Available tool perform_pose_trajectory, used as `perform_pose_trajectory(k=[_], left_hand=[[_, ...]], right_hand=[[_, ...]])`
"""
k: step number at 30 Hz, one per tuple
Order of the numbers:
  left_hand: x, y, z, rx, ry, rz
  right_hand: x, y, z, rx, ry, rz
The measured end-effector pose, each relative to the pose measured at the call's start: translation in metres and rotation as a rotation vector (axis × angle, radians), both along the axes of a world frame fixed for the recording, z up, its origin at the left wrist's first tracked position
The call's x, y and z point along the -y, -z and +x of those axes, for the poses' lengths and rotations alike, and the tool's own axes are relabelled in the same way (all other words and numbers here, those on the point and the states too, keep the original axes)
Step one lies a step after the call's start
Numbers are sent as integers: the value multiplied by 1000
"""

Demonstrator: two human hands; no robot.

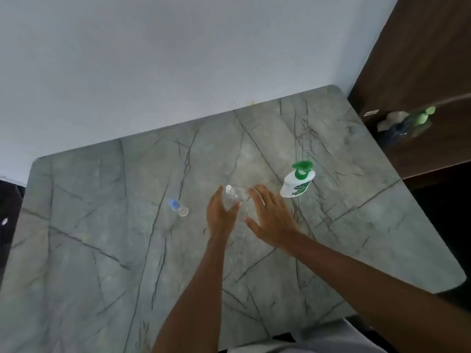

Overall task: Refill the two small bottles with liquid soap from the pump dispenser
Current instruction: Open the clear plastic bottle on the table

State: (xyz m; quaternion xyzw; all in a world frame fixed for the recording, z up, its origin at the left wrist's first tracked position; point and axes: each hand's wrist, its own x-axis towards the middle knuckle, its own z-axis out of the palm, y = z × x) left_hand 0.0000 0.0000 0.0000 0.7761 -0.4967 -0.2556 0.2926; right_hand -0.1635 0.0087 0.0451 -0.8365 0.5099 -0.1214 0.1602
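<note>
A small clear bottle with a white cap (pixel 231 195) stands near the middle of the grey marble table (pixel 102 250). My left hand (pixel 221 212) grips it around the body from the left. My right hand (pixel 270 217) hovers just right of it with fingers spread, holding nothing. A second small clear bottle with a blue cap (pixel 178 207) stands alone further left. The white pump dispenser with a green pump head (pixel 297 180) stands to the right, beyond my right hand.
A white wall runs behind the table. A dark wooden shelf unit (pixel 420 72) stands at the right, with a green-capped bottle and other items (pixel 405 122) on its shelf. The table's near right corner drops off to a dark floor.
</note>
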Motion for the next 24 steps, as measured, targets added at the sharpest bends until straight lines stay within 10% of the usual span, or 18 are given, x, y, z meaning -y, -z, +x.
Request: perform_pose_trajectory(k=[10, 24], left_hand=[[-27, -14, 5, 74, 139, -87], [-95, -40, 45, -3, 348, -169]], right_hand=[[19, -8, 33, 449, 191, 289], [-16, -38, 46, 356, 7, 318]])
